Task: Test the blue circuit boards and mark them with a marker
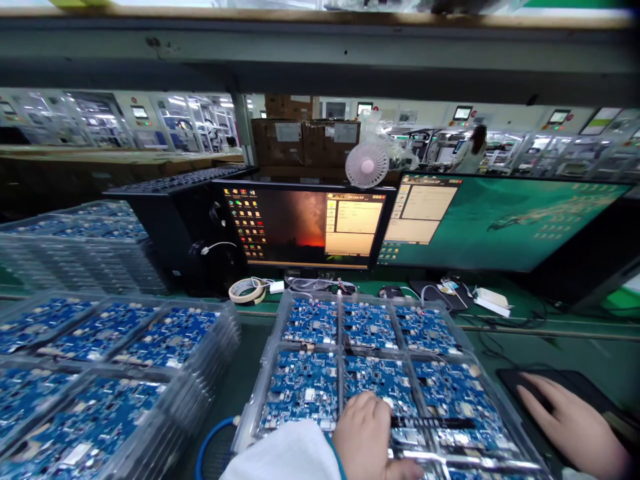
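Note:
My left hand lies curled at the near edge of a clear plastic tray holding blue circuit boards. A black bar-shaped tool runs right from my fingers across the boards, and it seems gripped in that hand. A white sleeve covers my left forearm. My right hand rests to the right of the tray on a dark computer mouse, which is mostly hidden beneath my fingers. Under it lies a black mouse pad.
Stacked trays of blue boards fill the left side. Ahead, two monitors show software windows, with a computer case beside them. A tape roll, small pink fan, and cardboard boxes stand behind. A grey shelf beam crosses overhead.

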The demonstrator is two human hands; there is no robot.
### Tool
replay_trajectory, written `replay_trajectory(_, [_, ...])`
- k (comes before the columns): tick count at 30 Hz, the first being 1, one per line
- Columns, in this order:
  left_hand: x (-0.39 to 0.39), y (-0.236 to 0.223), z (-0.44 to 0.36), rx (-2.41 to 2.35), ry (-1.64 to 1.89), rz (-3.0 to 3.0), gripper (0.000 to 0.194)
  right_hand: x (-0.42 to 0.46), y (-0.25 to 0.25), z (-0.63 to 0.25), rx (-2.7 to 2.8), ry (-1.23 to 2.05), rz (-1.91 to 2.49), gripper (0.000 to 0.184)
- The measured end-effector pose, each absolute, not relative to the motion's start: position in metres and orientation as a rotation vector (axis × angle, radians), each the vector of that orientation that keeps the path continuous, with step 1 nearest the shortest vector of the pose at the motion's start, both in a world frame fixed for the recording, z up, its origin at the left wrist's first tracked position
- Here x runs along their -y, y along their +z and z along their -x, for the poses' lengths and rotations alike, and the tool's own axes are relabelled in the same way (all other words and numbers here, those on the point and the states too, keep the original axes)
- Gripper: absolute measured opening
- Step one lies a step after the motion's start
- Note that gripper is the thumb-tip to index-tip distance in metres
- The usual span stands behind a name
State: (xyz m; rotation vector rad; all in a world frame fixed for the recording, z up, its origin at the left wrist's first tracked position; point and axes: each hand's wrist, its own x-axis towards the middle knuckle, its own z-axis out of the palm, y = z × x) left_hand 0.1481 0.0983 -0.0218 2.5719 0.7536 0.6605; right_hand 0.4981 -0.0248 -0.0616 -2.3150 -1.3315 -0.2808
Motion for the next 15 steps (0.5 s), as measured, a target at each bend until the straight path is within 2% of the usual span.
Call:
replay_trajectory(4, [-0.100,-0.020,-0.147,-0.725,0.660,-2.569,0.095,0.001,-0.012,-0.432,1.618,0.034,2.164,0.038])
replay_trajectory(7, [-0.100,-0.022,-0.146,-0.725,0.750,-2.557,0.092,-0.013,0.011,-0.370,1.794,0.435,1.966,0.043])
replay_trajectory(10, [-0.096,-0.030,-0.150,-0.802,0.808,-2.566,0.081,-0.025,0.021,-0.322,1.821,0.755,1.847,0.033])
replay_trajectory(13, [-0.092,-0.046,-0.158,-1.013,0.789,-2.607,0.066,-0.035,0.019,-0.300,1.816,0.802,1.761,0.019])
replay_trajectory(15, [-0.090,-0.056,-0.163,-1.139,0.838,-2.626,0.067,-0.039,0.016,-0.296,1.802,0.802,1.699,0.015])
